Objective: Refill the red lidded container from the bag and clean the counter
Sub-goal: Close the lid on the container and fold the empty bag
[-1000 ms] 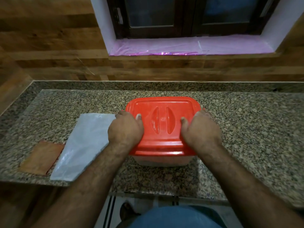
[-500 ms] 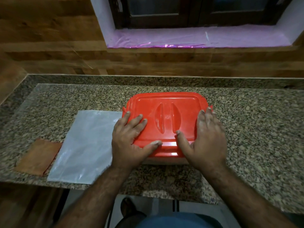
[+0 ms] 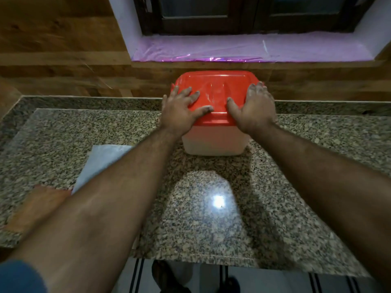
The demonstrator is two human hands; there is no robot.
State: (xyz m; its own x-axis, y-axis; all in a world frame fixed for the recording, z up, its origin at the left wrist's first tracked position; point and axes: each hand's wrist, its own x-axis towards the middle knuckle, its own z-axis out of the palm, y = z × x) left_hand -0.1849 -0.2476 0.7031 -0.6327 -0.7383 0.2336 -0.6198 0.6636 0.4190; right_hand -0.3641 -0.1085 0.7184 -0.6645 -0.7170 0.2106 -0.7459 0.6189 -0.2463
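Observation:
The red lidded container (image 3: 213, 140) stands at the back of the granite counter (image 3: 211, 208), close to the wooden wall, with its lid on. My left hand (image 3: 179, 111) lies flat on the lid's left side with the fingers spread and the thumb along the front edge. My right hand (image 3: 252, 108) rests on the lid's right side in the same way. Left of my left forearm lies the flattened clear plastic bag (image 3: 103, 159), partly hidden by the arm. An orange-brown cloth (image 3: 36, 206) lies at the bag's near left corner.
A wooden wall (image 3: 63, 60) rises behind the counter. Above it is a window sill covered in pink film (image 3: 232, 49). The counter's front edge runs along the bottom, with a striped floor mat (image 3: 137, 275) and my foot below it.
The container has slid away from the front edge to the back of the counter, with both hands on its lid. My arms are now stretched out.

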